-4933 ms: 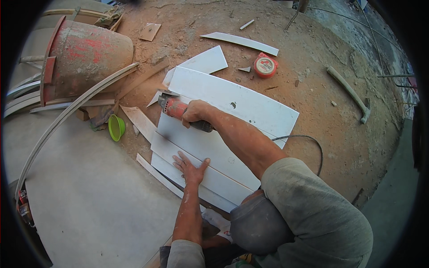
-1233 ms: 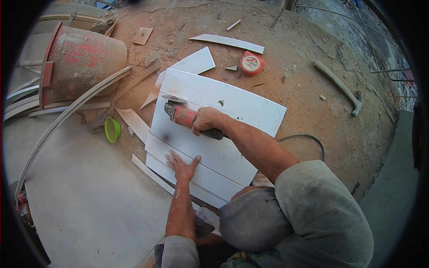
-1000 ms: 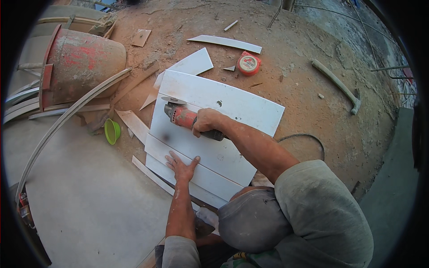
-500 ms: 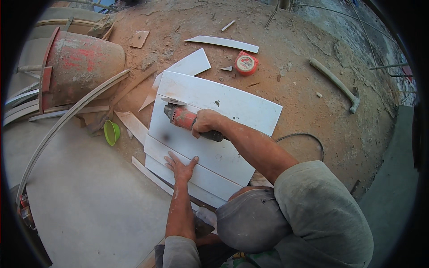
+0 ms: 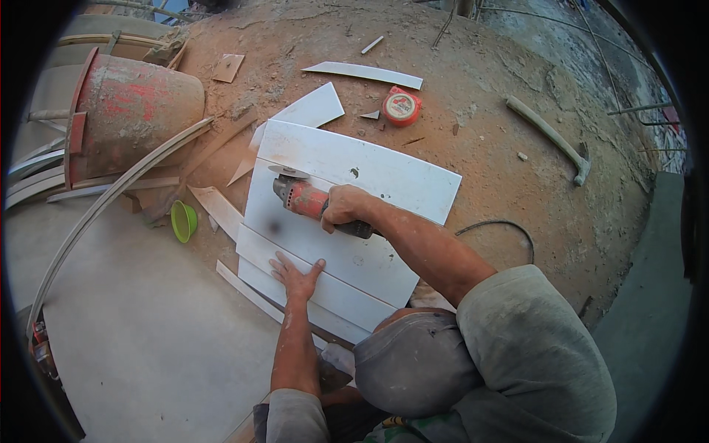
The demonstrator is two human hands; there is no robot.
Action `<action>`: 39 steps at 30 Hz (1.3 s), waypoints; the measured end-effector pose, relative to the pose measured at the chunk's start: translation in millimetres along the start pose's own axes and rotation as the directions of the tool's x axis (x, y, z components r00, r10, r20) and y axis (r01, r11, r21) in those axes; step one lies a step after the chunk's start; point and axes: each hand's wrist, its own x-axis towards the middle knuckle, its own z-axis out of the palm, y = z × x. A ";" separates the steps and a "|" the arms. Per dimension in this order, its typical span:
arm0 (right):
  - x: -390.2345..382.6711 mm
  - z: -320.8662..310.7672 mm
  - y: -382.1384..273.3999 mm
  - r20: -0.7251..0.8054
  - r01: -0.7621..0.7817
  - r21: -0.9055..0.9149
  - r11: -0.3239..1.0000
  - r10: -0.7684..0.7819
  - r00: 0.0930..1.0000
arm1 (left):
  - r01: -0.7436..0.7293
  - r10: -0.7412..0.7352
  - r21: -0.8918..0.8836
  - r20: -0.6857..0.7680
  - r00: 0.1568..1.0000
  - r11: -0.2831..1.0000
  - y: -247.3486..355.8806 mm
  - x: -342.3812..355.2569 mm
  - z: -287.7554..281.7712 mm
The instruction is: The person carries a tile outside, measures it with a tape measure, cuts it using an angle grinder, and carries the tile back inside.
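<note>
While its disc rests at the upper left edge of the large white tile (image 5: 347,214), the red angle grinder (image 5: 306,198) lies across that tile on the dirt ground. Right hand (image 5: 343,209), arm extended forward and leftward, has its grip clamped around the grinder body. Left hand (image 5: 295,275) presses flat, fingers spread, on the tile's lower strip, forearm straight. Nearby: green bowl (image 5: 182,221), red tape measure (image 5: 401,105), hammer (image 5: 550,137), red drum (image 5: 133,111).
</note>
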 end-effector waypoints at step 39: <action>-19.3 -1.5 11.7 0.015 -0.025 -0.028 0.999 0.025 1.000 | -0.015 0.015 -0.020 -0.016 1.000 1.000 -4.9 2.6 2.4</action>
